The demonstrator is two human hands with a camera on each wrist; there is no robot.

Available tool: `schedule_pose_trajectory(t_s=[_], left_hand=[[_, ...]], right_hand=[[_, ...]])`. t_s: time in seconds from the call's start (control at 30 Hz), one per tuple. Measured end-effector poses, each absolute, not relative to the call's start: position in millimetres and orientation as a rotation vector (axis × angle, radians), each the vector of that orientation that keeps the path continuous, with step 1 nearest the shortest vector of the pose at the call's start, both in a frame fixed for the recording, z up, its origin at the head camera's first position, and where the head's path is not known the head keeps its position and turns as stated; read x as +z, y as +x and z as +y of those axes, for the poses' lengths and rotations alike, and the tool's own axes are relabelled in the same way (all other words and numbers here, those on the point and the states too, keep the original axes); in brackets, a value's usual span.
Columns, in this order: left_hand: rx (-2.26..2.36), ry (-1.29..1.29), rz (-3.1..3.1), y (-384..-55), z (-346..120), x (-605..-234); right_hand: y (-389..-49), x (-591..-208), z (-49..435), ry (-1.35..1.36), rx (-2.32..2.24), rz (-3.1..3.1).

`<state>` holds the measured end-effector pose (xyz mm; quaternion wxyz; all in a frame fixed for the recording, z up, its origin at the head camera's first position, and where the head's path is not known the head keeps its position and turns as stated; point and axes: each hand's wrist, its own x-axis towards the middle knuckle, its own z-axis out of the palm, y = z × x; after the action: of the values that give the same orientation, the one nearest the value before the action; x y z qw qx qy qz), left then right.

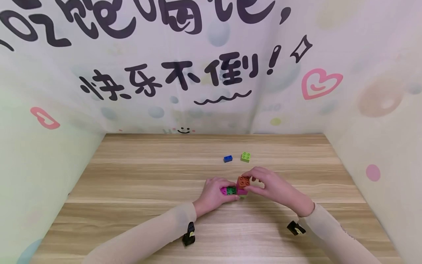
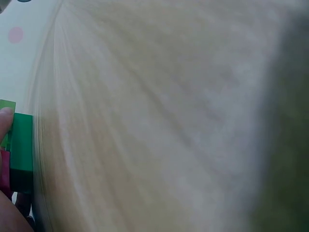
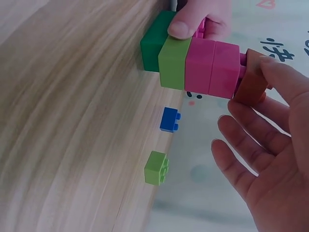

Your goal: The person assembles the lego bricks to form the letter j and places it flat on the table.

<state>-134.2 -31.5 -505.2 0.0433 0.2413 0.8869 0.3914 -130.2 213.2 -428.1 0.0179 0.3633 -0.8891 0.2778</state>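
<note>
My left hand grips a build of toy building bricks low over the table, its thumb on a lime brick. A dark green brick lies beside the lime one, and another pink brick shows by the left fingers. Above the lime brick stand two stacked pink bricks. An orange-brown brick sits tilted at the top of this column, with a narrow gap showing pink studs. My right hand pinches that brick between thumb and index finger, other fingers spread. In the left wrist view the dark green brick shows at the edge.
Farther back on the wooden table lie a small blue brick and a loose lime brick. A printed white backdrop rises at the table's far edge, with pale walls left and right.
</note>
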Motion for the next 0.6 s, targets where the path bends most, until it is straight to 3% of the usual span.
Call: schedule_pose_trajectory(t_s=[0.6], left_hand=[[1.197,0.746,2.714,-134.9,-31.1,-504.2]], right_hand=[[-129.4,-432.6,209.7,1.157,0.929,-2.667]])
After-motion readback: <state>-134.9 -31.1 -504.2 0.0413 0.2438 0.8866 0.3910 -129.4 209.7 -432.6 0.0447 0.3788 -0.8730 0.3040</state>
